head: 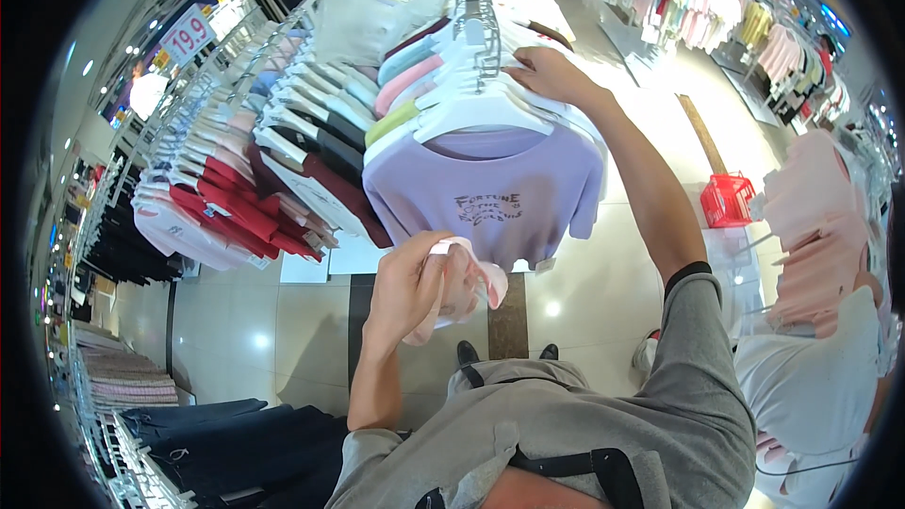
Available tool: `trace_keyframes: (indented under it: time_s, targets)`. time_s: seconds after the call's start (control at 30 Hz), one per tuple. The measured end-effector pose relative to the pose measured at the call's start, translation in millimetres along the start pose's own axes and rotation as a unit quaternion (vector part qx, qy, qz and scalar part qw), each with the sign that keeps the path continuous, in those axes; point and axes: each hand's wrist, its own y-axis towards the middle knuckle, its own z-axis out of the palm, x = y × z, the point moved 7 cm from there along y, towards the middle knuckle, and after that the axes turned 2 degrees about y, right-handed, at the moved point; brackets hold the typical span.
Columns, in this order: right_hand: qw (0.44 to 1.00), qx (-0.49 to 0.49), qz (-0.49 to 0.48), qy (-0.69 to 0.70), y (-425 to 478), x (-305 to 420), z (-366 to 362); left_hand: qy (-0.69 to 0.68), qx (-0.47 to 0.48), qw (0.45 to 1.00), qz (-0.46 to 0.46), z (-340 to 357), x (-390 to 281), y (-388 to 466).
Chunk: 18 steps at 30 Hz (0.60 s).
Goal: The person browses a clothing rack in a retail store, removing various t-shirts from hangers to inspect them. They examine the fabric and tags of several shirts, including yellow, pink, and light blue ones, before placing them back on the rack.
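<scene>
My left hand (406,290) is closed on a bunched pale pink garment (463,283), held low in front of a lavender T-shirt (488,187). That T-shirt hangs on a white hanger (484,121) at the front end of a metal rack rail. My right hand (551,74) reaches to the right side of the same rack, its fingers at the shoulders of the white garments behind the lavender one. Whether its fingers grip a garment or hanger is hidden. Behind hang yellow-green, pink and light blue tops (408,85).
Racks of red, white and dark tops (240,205) stand at left. Dark trousers (240,445) hang at lower left. A red basket (728,199) is at right, near pink garments (813,226) and a person in a white top (813,389). Tiled floor (311,332) shows below.
</scene>
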Motion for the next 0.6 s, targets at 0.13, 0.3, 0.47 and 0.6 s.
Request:
trace_keyframes:
  time_s: [0.13, 0.3, 0.47, 0.6]
  targets:
    - [0.983, -0.052, -0.046, 0.172, 0.7, 6.0, -24.3, 0.015, -0.006, 1.000, -0.001, -15.1, 5.0, -5.5]
    - [0.991, -0.097, -0.042, 0.082, -12.0, -5.4, -77.9, 0.028, -0.048, 0.996, -0.063, -31.0, 15.5, -7.0]
    - [0.984, -0.153, -0.019, 0.094, -81.6, -52.3, -117.7, -0.040, -0.096, 0.993, -0.061, -41.5, 6.4, 1.9]
    - [0.946, -0.300, 0.010, 0.125, -213.5, -78.2, -132.4, -0.001, -0.107, 0.992, -0.070, -37.7, -1.7, 17.7]
